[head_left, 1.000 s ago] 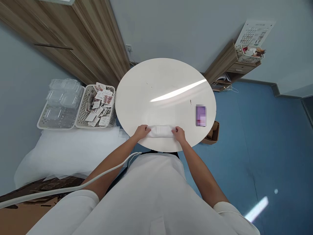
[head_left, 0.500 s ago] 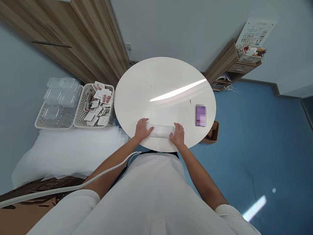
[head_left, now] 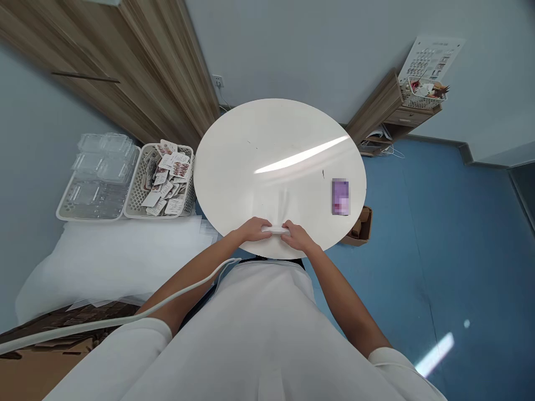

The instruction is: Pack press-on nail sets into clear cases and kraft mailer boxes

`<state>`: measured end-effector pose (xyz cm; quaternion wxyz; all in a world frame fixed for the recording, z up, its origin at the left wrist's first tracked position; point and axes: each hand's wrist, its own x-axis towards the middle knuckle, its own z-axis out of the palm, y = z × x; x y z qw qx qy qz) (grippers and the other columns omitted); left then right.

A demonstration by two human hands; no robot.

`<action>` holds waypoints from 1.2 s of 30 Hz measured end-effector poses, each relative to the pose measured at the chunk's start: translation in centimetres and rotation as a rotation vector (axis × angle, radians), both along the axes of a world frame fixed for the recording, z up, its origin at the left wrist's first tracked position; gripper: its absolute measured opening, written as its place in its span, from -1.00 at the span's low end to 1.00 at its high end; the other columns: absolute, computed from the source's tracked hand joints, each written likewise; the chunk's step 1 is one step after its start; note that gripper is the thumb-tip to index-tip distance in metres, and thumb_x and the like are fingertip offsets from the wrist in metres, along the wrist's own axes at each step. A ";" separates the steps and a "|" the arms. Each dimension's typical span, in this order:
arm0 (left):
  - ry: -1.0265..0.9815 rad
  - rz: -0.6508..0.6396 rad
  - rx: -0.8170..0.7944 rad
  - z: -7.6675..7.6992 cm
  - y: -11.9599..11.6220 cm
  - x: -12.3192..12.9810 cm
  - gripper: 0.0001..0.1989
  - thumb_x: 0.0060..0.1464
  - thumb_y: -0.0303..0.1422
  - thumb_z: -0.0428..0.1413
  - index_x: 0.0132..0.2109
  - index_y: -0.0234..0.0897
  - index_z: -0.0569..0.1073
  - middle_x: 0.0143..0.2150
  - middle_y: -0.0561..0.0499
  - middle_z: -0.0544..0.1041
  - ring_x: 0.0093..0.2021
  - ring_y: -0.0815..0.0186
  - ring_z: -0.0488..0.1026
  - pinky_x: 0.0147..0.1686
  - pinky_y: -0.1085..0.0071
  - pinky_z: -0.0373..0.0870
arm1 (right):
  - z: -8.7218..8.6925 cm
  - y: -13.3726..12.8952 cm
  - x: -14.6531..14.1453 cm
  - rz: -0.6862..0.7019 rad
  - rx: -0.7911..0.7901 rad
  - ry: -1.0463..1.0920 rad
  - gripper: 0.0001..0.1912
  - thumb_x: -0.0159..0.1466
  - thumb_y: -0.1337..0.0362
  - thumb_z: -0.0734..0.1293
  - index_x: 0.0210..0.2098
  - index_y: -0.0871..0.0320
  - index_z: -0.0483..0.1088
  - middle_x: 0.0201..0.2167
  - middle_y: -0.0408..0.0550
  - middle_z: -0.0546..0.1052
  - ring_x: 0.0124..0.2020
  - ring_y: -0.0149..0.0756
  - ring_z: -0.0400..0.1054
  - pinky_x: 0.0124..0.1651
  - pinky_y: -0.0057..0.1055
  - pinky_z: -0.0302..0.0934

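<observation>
Between my two hands, near the front edge of the white oval table, is a narrow white wrapped bundle. My left hand pinches its left end, fingers closed. On the opposite end my right hand is closed in the same way. The bundle's outer layer looks like a thin white sheet; whatever lies inside is hidden. Just beyond the bundle, a faint pale shape or reflection shows on the tabletop, and I cannot tell which. A blurred-out purple rectangular item lies to the right on the table.
On the left, one basket holds printed cards, another clear plastic boxes. Translucent white sheets are stacked in front of them. A white cable crosses my left arm. An open cardboard box sits right, below the table.
Both hands have drawn closer together along the white bundle, which now looks shorter and narrower between them. The left hand moved right and nearer to me; the right moved left.
</observation>
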<state>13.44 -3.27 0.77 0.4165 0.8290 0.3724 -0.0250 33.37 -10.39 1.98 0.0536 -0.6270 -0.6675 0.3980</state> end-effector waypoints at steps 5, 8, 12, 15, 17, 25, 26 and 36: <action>-0.061 0.184 -0.123 -0.1 0.8 -0.4 -0.58 -0.03 -0.04 -0.08 -0.18 -0.20 0.46 -0.20 0.00 0.50 -0.20 0.21 0.40 -0.25 0.39 0.25 | 0.0 0.9 0.9 -0.087 0.069 0.040 -0.79 0.19 0.16 0.15 -0.25 0.12 0.27 -0.18 -0.01 0.35 -0.21 -0.29 0.26 -0.23 -0.39 0.14; -0.080 0.347 -0.137 -0.8 1.4 -1.1 -0.59 -0.02 -0.05 -0.09 -0.25 -0.24 0.46 -0.25 -0.02 0.50 -0.25 0.23 0.40 -0.31 0.40 0.26 | -0.7 2.3 1.1 -0.202 0.033 0.011 -0.77 0.19 0.13 0.16 -0.26 0.13 0.28 -0.23 -0.01 0.37 -0.24 -0.28 0.26 -0.25 -0.39 0.14; 0.065 0.504 -0.063 -1.9 1.7 -2.2 -0.71 -0.01 -0.18 -0.09 -0.44 -0.27 0.40 -0.46 0.00 0.45 -0.42 0.27 0.37 -0.46 0.41 0.21 | -1.8 3.7 1.2 -0.379 -0.003 0.017 -0.77 0.16 0.14 0.19 -0.22 0.10 0.26 -0.30 -0.07 0.41 -0.29 -0.30 0.27 -0.34 -0.44 0.12; 0.147 0.546 -0.008 -2.3 1.6 -2.5 -0.76 -0.01 -0.25 -0.08 -0.52 -0.25 0.34 -0.53 0.00 0.40 -0.44 0.27 0.35 -0.48 0.41 0.18 | -2.7 4.1 1.3 -0.479 0.020 -0.038 -0.80 0.16 0.16 0.18 -0.27 0.11 0.26 -0.37 -0.10 0.40 -0.35 -0.32 0.26 -0.37 -0.45 0.11; 0.170 0.565 0.005 -2.4 1.3 -2.5 -0.81 -0.02 -0.28 -0.07 -0.48 -0.25 0.34 -0.49 -0.01 0.42 -0.40 0.25 0.36 -0.47 0.40 0.19 | -3.3 4.0 1.3 -0.507 0.033 -0.068 -0.81 0.16 0.17 0.15 -0.30 0.13 0.26 -0.42 -0.11 0.39 -0.39 -0.32 0.25 -0.37 -0.43 0.11; 0.055 0.412 0.458 -0.7 -1.7 -0.9 -0.54 0.03 -0.28 -0.05 0.10 -0.27 0.17 0.14 -0.18 0.20 0.12 0.10 0.12 0.01 0.20 0.09 | -4.0 0.8 -0.2 -0.702 0.249 -0.046 -0.41 0.11 0.18 0.20 0.10 0.21 0.00 0.09 0.16 0.15 0.14 -0.07 -0.01 0.08 -0.15 -0.01; 0.037 0.286 0.478 -0.6 -2.1 -0.5 -0.52 0.03 -0.28 -0.04 0.12 -0.23 0.16 0.18 -0.16 0.14 0.16 0.09 0.07 0.04 0.18 0.04 | -4.0 0.5 -0.3 -0.715 0.226 -0.004 -0.37 0.10 0.17 0.21 0.12 0.21 -0.02 0.10 0.16 0.13 0.15 -0.09 -0.02 0.09 -0.16 0.00; 0.153 -0.036 0.492 -1.4 -3.3 1.4 -0.34 -0.05 -0.15 0.06 0.20 -0.03 0.05 0.28 -0.13 -0.06 0.24 -0.01 -0.13 0.08 0.03 -0.14 | -3.2 2.1 0.3 -0.786 -0.048 0.305 -0.58 -0.03 0.13 0.31 -0.19 0.15 0.26 -0.22 0.01 0.43 -0.25 -0.24 0.34 -0.25 -0.34 0.23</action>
